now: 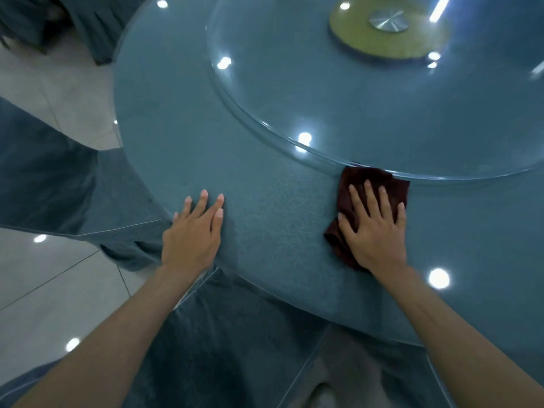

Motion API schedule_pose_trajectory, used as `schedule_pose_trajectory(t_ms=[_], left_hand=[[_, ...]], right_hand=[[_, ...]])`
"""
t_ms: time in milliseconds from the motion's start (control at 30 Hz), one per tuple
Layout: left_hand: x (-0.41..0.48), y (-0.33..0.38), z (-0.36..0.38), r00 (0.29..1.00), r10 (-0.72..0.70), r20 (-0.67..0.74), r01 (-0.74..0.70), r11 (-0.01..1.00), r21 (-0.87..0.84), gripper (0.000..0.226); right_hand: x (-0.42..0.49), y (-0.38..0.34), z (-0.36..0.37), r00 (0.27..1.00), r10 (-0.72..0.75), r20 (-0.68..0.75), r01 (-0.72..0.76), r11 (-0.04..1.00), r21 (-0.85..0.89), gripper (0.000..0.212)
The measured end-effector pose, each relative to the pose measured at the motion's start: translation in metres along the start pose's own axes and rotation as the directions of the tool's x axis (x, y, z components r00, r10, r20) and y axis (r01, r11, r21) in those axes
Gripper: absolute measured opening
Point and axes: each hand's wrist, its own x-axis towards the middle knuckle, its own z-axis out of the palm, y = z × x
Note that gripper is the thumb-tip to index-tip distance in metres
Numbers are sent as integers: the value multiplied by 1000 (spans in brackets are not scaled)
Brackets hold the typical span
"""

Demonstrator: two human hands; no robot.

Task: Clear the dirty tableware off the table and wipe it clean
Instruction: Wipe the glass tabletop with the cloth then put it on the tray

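A round table [176, 136] with a blue-grey top under glass fills the view. My right hand [374, 228] lies flat with spread fingers on a dark maroon cloth [397, 187], pressing it onto the table just in front of the rim of a glass turntable [294, 83]. My left hand [194, 231] rests flat and bare on the table near its front left edge, fingers straight. No tableware shows on the table.
The turntable sits on a yellow-green disc [353, 39] with a metal hub [388, 21]. Chairs in blue-grey covers stand at the left [44, 172], at the front [235, 334] and at the far left corner [88, 22]. Pale floor tiles [44, 290] lie around.
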Motion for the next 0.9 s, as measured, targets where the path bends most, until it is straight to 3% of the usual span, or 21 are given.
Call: schedule_pose_trajectory(t_ms=[133, 300, 467, 633, 900], left_hand=[[8, -5, -3, 999, 26, 48, -27, 999, 25, 54], [6, -11, 4, 995, 104, -3, -103, 993, 62, 57], [9, -28, 8, 985, 170, -31, -168, 984, 52, 61], [11, -34, 8, 983, 184, -9, -184, 983, 10, 59], [11, -34, 3, 977, 210, 22, -211, 969, 126, 55]], right_hand=[[32, -81, 14, 998, -68, 7, 68, 998, 18, 67], [56, -178, 28, 994, -103, 25, 102, 994, 36, 68], [82, -229, 35, 992, -108, 70, 105, 994, 39, 69], [71, -207, 33, 997, -66, 30, 64, 997, 52, 65], [-25, -66, 11, 963, 266, -33, -266, 964, 26, 65]])
